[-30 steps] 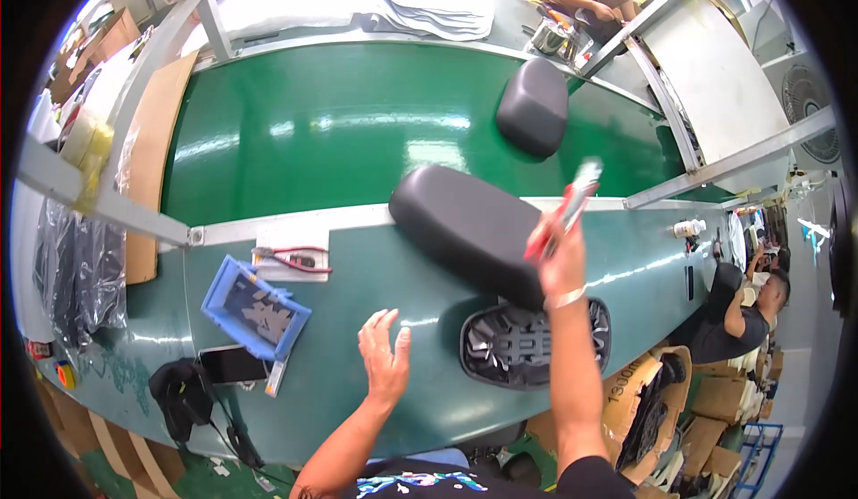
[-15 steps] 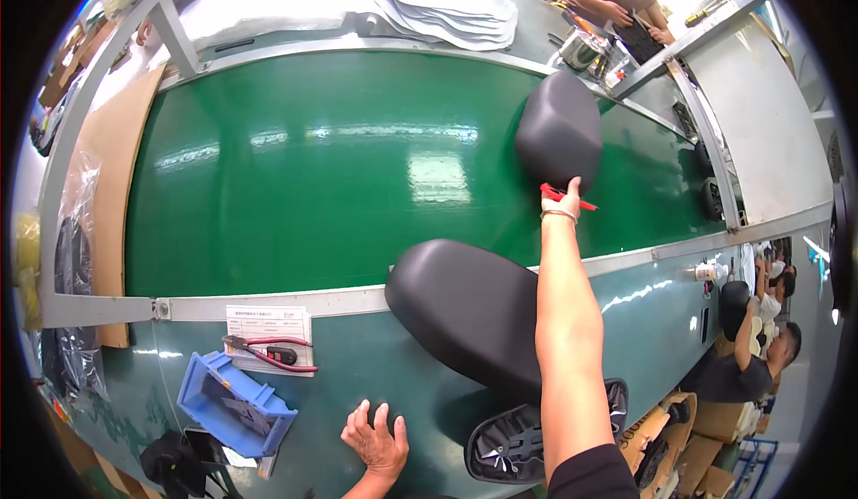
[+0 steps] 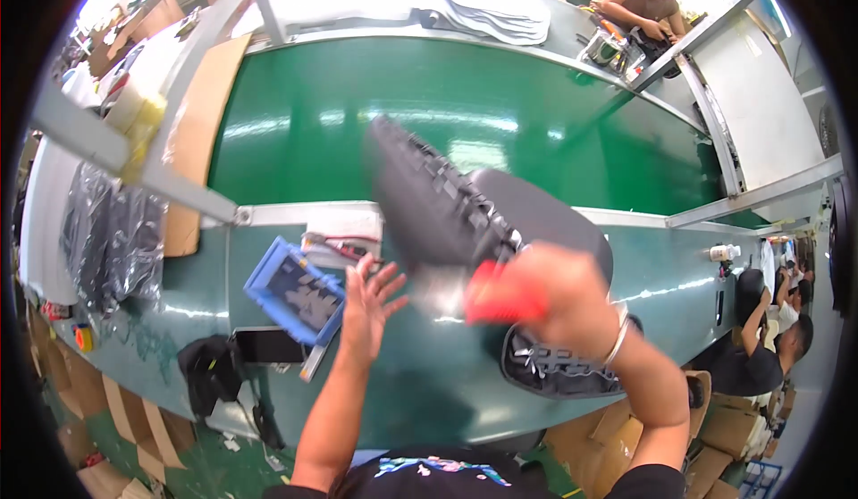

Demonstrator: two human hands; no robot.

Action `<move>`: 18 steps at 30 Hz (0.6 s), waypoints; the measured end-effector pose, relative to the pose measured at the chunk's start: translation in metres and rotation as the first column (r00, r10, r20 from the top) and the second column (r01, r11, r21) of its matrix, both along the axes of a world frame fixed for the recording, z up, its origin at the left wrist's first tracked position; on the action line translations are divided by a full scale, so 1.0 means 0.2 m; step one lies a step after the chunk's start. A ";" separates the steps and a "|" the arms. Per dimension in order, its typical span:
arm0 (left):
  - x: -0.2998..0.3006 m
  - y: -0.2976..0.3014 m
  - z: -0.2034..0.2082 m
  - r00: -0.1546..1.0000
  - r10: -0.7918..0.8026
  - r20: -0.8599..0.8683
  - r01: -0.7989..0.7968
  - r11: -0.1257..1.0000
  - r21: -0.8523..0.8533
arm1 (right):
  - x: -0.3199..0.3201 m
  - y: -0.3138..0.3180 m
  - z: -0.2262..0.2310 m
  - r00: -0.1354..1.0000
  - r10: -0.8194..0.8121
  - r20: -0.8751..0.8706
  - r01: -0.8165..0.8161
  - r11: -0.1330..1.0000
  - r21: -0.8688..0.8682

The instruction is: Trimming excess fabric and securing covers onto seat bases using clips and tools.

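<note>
A black padded seat (image 3: 411,195), blurred, stands tilted on its side with its ribbed underside turned toward the right. My right hand (image 3: 572,293), smeared by motion, is closed around a red-handled tool (image 3: 505,298) at the lower end of this seat, which it appears to grip too. The tool's kind is too blurred to tell. My left hand (image 3: 366,307) is raised with fingers spread, holding nothing, beside a blue plastic bin (image 3: 290,293). Another black seat (image 3: 554,218) lies behind the tilted one. A black seat base (image 3: 554,365) with its ribbed inside showing lies below my right hand.
A green conveyor surface (image 3: 340,124) runs behind the metal rail (image 3: 626,218). Pliers (image 3: 331,247) rest on a paper sheet near the bin. A phone (image 3: 268,345) and a black bag (image 3: 210,374) sit at the table's front edge. Other people work at far right and across the belt.
My right hand has brought the far seat off the green belt toward me, tipping it on its side. My left hand has lifted from the table. The view has shifted.
</note>
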State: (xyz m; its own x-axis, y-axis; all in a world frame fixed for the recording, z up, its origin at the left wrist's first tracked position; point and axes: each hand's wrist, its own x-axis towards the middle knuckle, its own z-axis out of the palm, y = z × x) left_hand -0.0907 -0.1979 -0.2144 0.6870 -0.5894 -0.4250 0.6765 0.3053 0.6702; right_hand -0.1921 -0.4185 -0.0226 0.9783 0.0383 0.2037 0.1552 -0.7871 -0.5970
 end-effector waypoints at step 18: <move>-0.56 0.42 -0.16 0.892 -0.309 0.331 0.059 0.804 0.591 | -1.29 1.03 -0.77 0.518 -0.652 -0.554 0.852 0.337 0.400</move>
